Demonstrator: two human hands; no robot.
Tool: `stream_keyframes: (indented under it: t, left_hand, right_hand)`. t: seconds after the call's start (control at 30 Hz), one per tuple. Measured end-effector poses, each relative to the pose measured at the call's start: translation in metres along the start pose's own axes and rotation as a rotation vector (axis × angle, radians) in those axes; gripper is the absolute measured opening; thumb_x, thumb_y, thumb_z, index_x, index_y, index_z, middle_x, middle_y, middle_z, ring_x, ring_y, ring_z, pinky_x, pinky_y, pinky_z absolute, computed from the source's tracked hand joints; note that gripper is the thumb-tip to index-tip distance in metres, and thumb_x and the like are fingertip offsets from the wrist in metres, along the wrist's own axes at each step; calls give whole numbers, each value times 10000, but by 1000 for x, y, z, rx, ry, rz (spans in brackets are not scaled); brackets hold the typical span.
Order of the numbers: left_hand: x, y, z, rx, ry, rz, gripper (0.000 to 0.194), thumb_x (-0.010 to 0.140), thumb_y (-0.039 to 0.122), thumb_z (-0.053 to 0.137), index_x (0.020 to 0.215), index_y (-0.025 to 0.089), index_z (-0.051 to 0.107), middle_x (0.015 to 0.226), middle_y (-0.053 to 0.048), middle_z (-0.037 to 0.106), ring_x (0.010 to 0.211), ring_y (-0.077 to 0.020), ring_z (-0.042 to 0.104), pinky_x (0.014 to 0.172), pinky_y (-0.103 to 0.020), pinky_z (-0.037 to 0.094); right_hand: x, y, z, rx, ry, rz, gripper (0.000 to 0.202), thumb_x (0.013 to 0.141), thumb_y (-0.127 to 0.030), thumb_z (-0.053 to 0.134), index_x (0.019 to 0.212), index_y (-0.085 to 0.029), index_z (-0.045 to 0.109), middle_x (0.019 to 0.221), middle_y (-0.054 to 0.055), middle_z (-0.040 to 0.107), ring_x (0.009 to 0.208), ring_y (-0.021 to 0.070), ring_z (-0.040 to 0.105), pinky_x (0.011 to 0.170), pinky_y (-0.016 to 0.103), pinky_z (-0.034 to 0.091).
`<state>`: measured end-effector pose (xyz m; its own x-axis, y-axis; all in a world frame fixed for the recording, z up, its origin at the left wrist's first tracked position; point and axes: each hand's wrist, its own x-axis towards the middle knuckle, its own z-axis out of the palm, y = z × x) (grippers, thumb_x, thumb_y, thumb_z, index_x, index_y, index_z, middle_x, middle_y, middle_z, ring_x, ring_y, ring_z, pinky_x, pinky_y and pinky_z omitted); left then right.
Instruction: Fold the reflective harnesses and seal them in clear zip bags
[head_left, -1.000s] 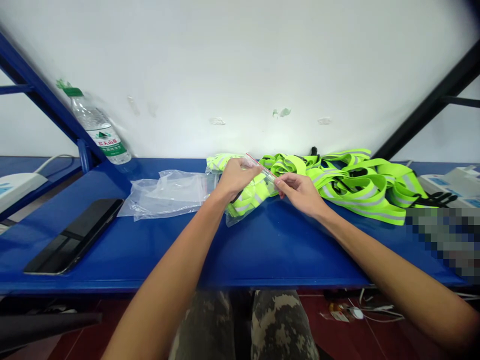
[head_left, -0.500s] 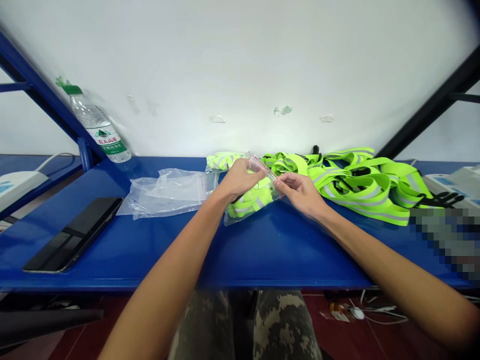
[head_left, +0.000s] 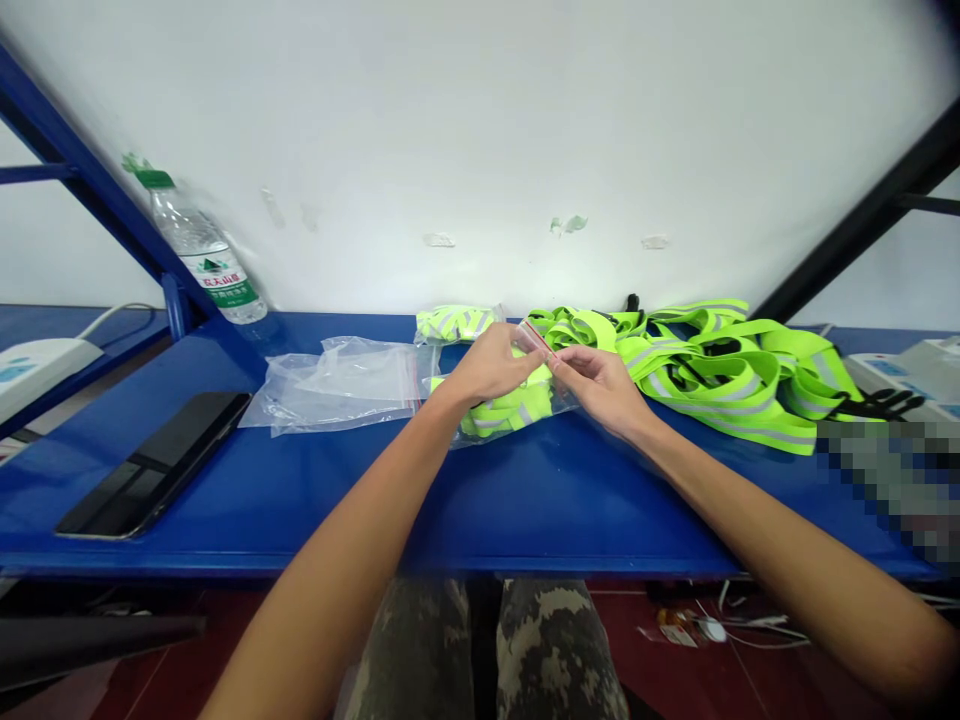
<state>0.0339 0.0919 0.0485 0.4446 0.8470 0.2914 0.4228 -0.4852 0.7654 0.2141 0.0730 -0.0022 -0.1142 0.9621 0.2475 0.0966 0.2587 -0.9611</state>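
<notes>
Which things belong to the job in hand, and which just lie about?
Likely the job: bag of straps held by left hand and right hand; second strap bag behind; flat clear bags; loose straps.
Likely lying about: phone; water bottle; white device, far left.

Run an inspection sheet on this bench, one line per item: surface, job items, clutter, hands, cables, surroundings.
Surface: blue table, shiny.
Job items: packed bag with green straps inside; another filled bag behind it; flat clear bags to the left; loose straps piled to the right.
Clutter: phone and bottle at left; pixelated patch at right, contents unreadable.
Hands: left hand and right hand both grip the packed bag's red-lined edge.
Cables: white cord at far left; more cables below the table, right.
Surroundings: white wall behind, marked in spots.
</notes>
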Motion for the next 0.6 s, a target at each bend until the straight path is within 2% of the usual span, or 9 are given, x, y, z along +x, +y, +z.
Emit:
stream_keyframes:
  t: [0.17,0.23,0.37,0.5,0.6]
  left_hand:
    - [0,0,1,-39,-24,7,177,846,269,592,828,138,709,973,-75,743,910,-182,662,823,-281,497]
    - [0,0,3,-47,-9,11,232,878,311,567,772,139,680,920,-66,725,875,-172,638,803,-279,475]
    - [1,-1,6,8,7,18,418,951,425,445,651,158,562,711,-12,591,669,-129,492,672,-275,391]
    - [2,2,9,59,-32,62,432,963,442,420,627,177,478,644,17,485,619,-118,412,626,-273,324]
    - [1,3,10,74,21,38,443,971,468,397,651,181,502,592,30,424,583,-119,379,586,-273,286]
  right_hand:
    - [1,0,-2,-24,-7,-26,453,664,-584,813,786,-175,661,637,-11,602,579,111,520,552,249,410]
    - [0,0,-2,-33,-1,-31,458,676,-594,801,801,-175,666,653,-7,605,586,111,515,556,250,407]
    - [0,1,-1,-39,-27,-18,470,740,-630,738,860,-182,663,653,-13,582,568,106,489,532,247,383]
    - [0,2,-1,-87,-54,-19,493,763,-678,688,810,-192,618,608,-28,516,532,101,438,499,250,343]
    - [0,2,-1,-141,-25,-61,507,759,-694,681,763,-197,581,604,-30,482,542,102,406,497,252,313]
